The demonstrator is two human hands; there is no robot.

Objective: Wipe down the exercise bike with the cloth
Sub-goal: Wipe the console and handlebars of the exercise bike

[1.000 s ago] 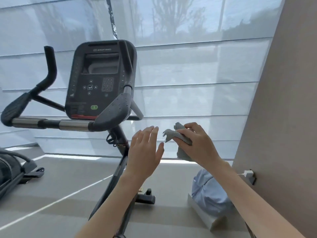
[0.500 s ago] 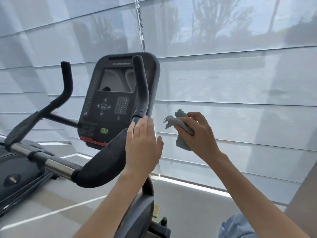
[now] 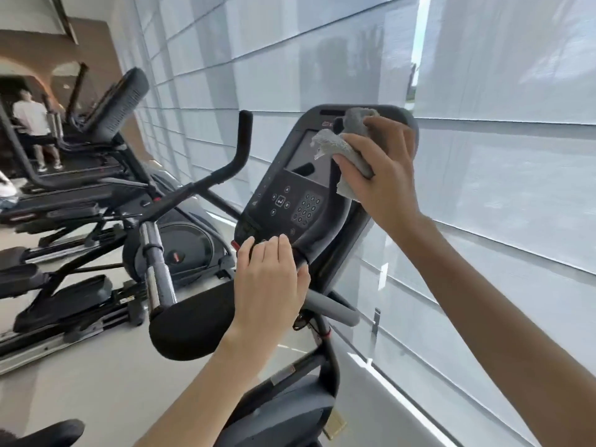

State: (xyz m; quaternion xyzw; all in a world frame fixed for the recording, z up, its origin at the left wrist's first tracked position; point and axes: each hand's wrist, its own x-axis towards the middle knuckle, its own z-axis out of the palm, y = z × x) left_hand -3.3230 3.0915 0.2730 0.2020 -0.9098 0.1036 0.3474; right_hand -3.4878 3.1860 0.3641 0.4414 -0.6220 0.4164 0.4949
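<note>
The exercise bike's dark console (image 3: 292, 195), with screen and keypad, faces me at centre. My right hand (image 3: 385, 175) grips a crumpled grey cloth (image 3: 346, 150) and presses it around the upright right handlebar horn at the console's top right. My left hand (image 3: 269, 279) rests with fingers curled over the padded right elbow rest (image 3: 190, 327), just below the console. The left handlebar horn (image 3: 240, 146) rises further left. The chrome grip bar (image 3: 154, 262) runs between the pads.
A wall of white window blinds (image 3: 483, 188) stands right behind the bike. Other gym machines (image 3: 80, 201) fill the left side. A person in a white top (image 3: 32, 124) stands far back left. A dark seat edge (image 3: 42, 433) shows bottom left.
My view swung left and closer to the bike. My right hand rose with the cloth from mid-air onto the right handlebar horn. My left hand settled onto the elbow rest.
</note>
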